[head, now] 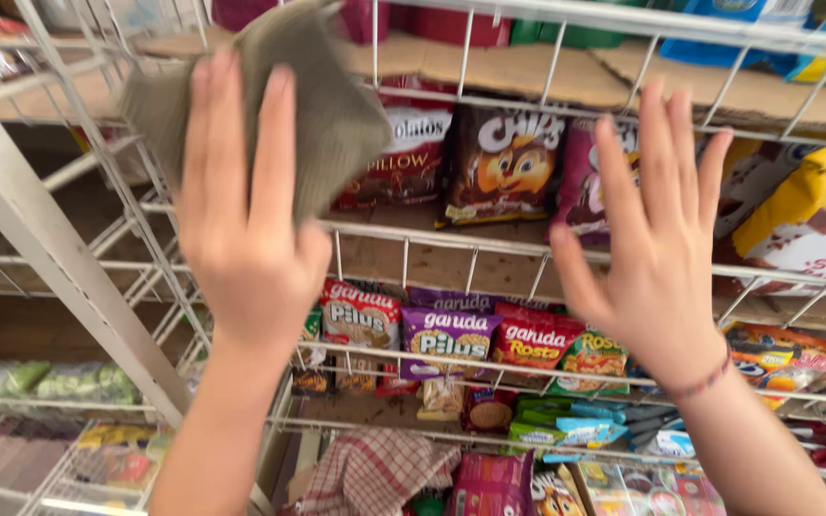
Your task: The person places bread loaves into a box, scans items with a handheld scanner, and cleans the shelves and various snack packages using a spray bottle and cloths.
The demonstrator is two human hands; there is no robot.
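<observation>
At the wire snack rack (pixel 489 250), my left hand (pixel 246 205) pinned a grey cloth (pixel 327 115), right hand (pixel 657 234) spread empty; wiping probably wanted flat, steady pressure along each rail.

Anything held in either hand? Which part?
Left hand holds a grey-brown cloth, pressed under its fingers around the cloth's middle. Right hand is open and holds nothing.
</observation>
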